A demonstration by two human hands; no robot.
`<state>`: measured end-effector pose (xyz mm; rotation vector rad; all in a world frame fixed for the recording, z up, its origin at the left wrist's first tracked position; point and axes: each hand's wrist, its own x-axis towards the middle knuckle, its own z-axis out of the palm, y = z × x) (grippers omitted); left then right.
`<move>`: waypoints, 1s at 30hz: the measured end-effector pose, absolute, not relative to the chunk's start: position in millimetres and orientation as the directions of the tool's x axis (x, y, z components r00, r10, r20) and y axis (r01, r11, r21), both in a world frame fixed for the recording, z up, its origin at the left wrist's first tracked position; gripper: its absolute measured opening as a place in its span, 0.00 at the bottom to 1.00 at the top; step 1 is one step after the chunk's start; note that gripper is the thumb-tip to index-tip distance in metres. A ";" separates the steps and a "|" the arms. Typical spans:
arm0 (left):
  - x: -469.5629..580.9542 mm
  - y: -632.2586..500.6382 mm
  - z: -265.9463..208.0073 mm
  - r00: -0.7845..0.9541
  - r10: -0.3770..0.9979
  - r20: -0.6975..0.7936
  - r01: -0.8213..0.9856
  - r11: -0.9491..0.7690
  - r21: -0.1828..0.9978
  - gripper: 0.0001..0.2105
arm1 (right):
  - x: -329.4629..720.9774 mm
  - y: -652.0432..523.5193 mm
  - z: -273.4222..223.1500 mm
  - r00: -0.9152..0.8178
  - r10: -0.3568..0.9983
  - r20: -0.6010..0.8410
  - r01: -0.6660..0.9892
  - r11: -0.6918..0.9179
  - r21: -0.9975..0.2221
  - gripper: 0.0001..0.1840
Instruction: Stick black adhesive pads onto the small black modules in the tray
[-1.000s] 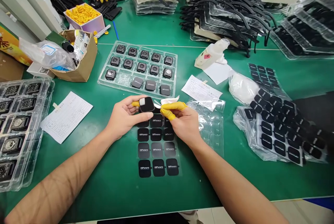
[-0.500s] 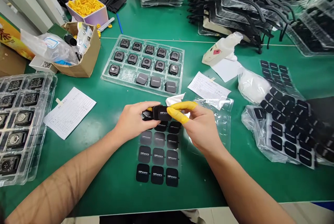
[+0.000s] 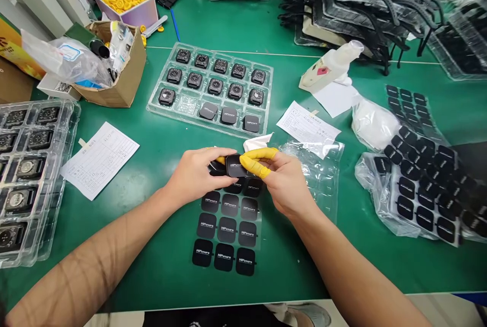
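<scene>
My left hand [image 3: 194,173] grips a black smartwatch case [image 3: 230,165] by its edges, thumb in front and fingers behind. Against its face lies a black film sticker with white lettering. My right hand [image 3: 283,177], with yellow finger cots on thumb and index, pinches the sticker at its right edge. Below both hands a sheet of black lettered stickers [image 3: 227,229] lies on the green table. Beyond them sits a clear tray [image 3: 152,106] of watch cases, mostly back side up; three in the front row show lettered faces, and one pocket there holds no watch.
At left stand a second watch tray [image 3: 70,164], a paper form [image 3: 102,159] and a cardboard box [image 3: 131,70]. On the right are a spray bottle [image 3: 323,70], more sticker sheets [image 3: 414,205] and a clear plastic tray [image 3: 327,185]. Stacked strap trays [image 3: 342,7] fill the back.
The sticker in my right hand has shifted left onto the watch face, lining up more closely with it. My left hand keeps its grip. The whole view has shifted slightly.
</scene>
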<state>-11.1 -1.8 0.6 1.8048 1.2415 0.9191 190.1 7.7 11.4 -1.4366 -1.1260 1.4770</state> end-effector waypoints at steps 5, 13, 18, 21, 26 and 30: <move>-11.0 -1.1 0.5 0.269 0.951 0.150 0.421 -0.256 0.870 0.23 | 189.2 7.7 11.7 -0.058 0.950 -0.307 0.060 -0.303 -0.951 0.21; -11.6 -1.4 1.5 0.274 0.949 0.157 0.431 -0.267 0.862 0.22 | 188.5 7.5 12.3 -0.046 0.955 -0.293 0.089 -0.288 -0.953 0.22; -12.1 -1.2 0.5 0.273 0.950 0.150 0.428 -0.259 0.866 0.23 | 187.2 5.8 9.8 -0.051 0.963 -0.266 0.119 -0.259 -0.959 0.23; -12.1 -0.7 0.4 0.275 0.952 0.135 0.427 -0.247 0.870 0.22 | 188.2 4.5 7.9 -0.091 0.968 -0.233 0.178 -0.214 -0.960 0.23; -11.9 -0.5 2.8 0.268 0.958 0.100 0.406 -0.206 0.890 0.21 | 194.2 4.1 11.3 0.003 0.972 0.236 0.625 0.182 -0.759 0.23; -12.6 -0.1 4.6 0.301 0.951 0.073 0.379 -0.190 0.906 0.21 | 187.1 1.9 14.9 -0.102 0.965 0.242 0.633 0.251 -0.733 0.32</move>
